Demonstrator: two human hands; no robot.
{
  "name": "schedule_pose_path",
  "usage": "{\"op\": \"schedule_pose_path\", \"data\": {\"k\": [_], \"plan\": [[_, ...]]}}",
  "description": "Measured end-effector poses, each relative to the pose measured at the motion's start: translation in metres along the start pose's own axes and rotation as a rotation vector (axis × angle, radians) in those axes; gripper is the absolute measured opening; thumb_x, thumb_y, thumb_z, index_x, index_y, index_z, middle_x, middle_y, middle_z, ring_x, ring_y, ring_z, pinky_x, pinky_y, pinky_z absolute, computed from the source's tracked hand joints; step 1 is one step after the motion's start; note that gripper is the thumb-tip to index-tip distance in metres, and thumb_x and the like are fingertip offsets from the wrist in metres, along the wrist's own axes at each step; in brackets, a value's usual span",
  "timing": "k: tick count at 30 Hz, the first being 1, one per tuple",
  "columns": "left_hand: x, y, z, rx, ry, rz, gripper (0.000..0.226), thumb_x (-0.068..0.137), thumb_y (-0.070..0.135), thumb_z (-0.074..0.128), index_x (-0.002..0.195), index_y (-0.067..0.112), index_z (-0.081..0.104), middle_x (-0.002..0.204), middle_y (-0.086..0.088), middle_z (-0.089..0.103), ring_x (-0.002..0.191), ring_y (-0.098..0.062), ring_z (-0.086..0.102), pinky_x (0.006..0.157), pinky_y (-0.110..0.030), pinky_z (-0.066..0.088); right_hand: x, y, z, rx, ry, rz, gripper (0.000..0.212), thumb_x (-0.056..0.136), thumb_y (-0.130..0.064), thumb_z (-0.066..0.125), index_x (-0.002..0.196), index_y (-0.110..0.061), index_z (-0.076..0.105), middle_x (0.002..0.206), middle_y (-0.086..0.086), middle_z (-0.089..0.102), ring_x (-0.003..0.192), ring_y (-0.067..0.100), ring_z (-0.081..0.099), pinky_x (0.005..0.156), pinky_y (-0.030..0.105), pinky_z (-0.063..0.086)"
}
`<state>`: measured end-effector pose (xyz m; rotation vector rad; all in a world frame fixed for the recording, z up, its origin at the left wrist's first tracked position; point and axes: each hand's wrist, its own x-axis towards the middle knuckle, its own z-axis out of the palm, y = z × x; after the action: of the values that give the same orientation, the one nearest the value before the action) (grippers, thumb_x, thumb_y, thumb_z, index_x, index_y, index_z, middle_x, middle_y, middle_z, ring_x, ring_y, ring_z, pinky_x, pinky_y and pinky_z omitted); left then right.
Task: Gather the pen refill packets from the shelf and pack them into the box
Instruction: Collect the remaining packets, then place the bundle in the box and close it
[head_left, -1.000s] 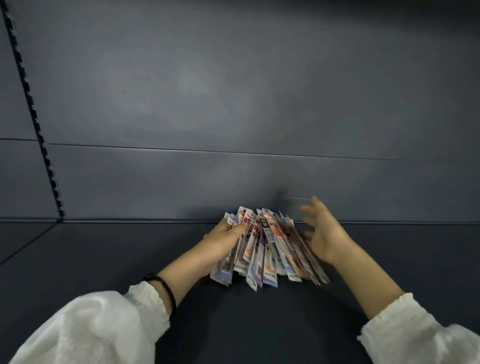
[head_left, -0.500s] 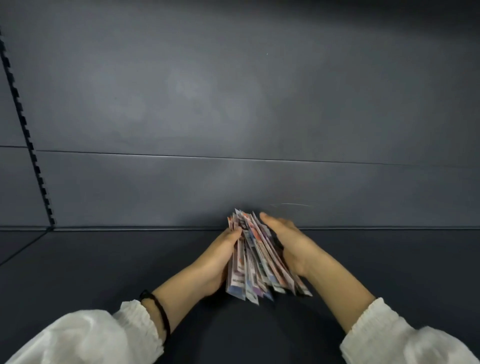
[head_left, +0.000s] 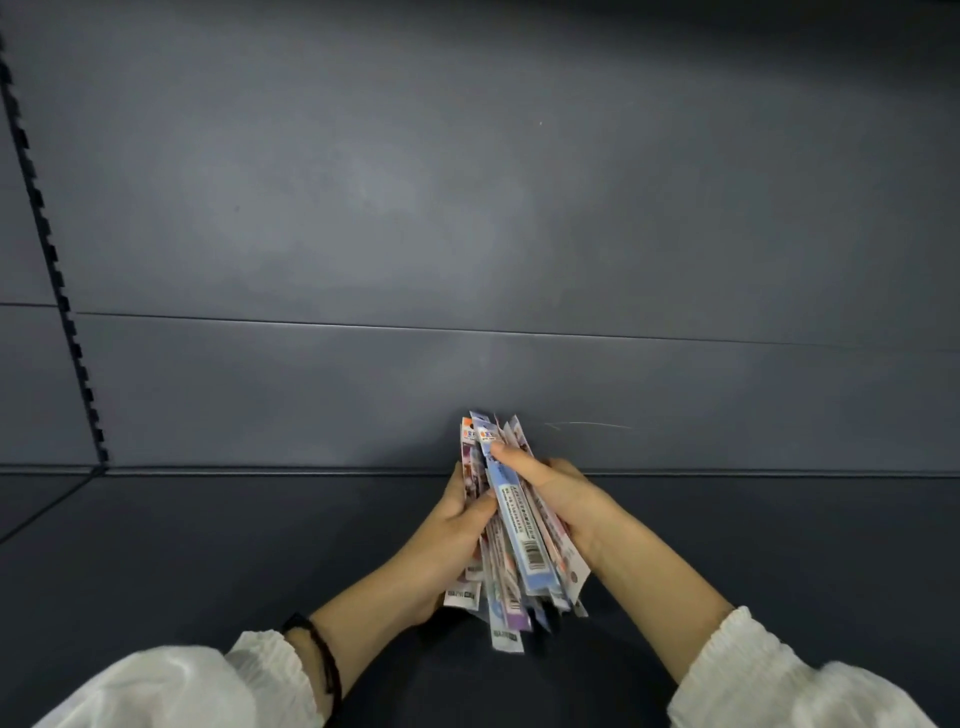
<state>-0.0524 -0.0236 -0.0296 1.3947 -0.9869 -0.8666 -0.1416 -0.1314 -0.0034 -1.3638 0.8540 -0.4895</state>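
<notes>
Gathering step: your left hand (head_left: 447, 540) and right hand (head_left: 563, 499) clamp the packets (head_left: 511, 535) together above the shelf (head_left: 208, 545). Next: carry to box, not in view.

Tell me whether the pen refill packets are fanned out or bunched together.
Bunched together: the left hand and right hand grip the packets from either side as one tight bundle.
</notes>
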Motion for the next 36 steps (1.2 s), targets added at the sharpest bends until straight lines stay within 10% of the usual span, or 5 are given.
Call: {"op": "schedule_pose_path", "data": {"k": [13, 17, 21, 29, 36], "plan": [[-0.007, 0.009, 0.005, 0.055, -0.114, 0.276, 0.076, 0.098, 0.027, 0.041, 0.142, 0.042, -0.02, 0.129, 0.038, 0.029, 0.106, 0.03, 0.044, 0.084, -0.003, 0.042, -0.033, -0.02, 0.004, 0.138, -0.074, -0.298, 0.042, 0.075, -0.022, 0.078, 0.113, -0.011, 0.063, 0.082, 0.006, 0.074, 0.068, 0.016, 0.072, 0.059, 0.026, 0.056], [0.004, 0.015, 0.002, 0.066, 0.025, 0.343, 0.052, 0.088, 0.059, 0.053, 0.134, 0.038, 0.043, 0.115, 0.022, 0.065, 0.096, 0.016, 0.06, 0.084, -0.009, 0.048, -0.04, -0.024, 0.002, 0.168, -0.052, -0.423, 0.05, 0.076, -0.016, 0.077, 0.121, -0.015, 0.056, 0.099, 0.008, 0.073, 0.08, 0.018, 0.073, 0.067, 0.03, 0.058], [-0.001, 0.031, 0.007, 0.347, 0.098, 0.377, 0.143, 0.034, 0.104, 0.019, 0.148, 0.018, 0.017, 0.157, 0.002, 0.02, 0.14, -0.007, 0.022, 0.116, -0.03, 0.022, -0.043, -0.022, 0.001, 0.205, -0.039, -0.452, 0.053, 0.077, -0.011, 0.076, 0.124, -0.019, 0.052, 0.102, 0.007, 0.073, 0.085, 0.019, 0.073, 0.07, 0.031, 0.059], [-0.017, 0.008, 0.002, -0.047, -0.202, 0.361, 0.134, 0.06, 0.034, 0.084, 0.136, 0.044, -0.026, 0.137, 0.025, 0.04, 0.123, 0.006, 0.05, 0.086, -0.015, 0.048, -0.053, -0.021, 0.007, 0.195, -0.021, -0.587, 0.061, 0.075, -0.007, 0.076, 0.127, -0.023, 0.049, 0.104, 0.002, 0.071, 0.09, 0.017, 0.072, 0.076, 0.035, 0.06], [-0.008, 0.024, -0.006, 0.025, -0.116, 0.458, 0.078, 0.059, -0.003, 0.081, 0.127, 0.013, 0.045, 0.111, 0.003, 0.07, 0.108, -0.013, 0.065, 0.083, -0.023, 0.053, -0.057, -0.03, 0.014, 0.239, -0.079, -0.667, 0.058, 0.065, -0.015, 0.078, 0.117, -0.022, 0.055, 0.093, -0.003, 0.075, 0.087, 0.018, 0.073, 0.07, 0.032, 0.059]]}}
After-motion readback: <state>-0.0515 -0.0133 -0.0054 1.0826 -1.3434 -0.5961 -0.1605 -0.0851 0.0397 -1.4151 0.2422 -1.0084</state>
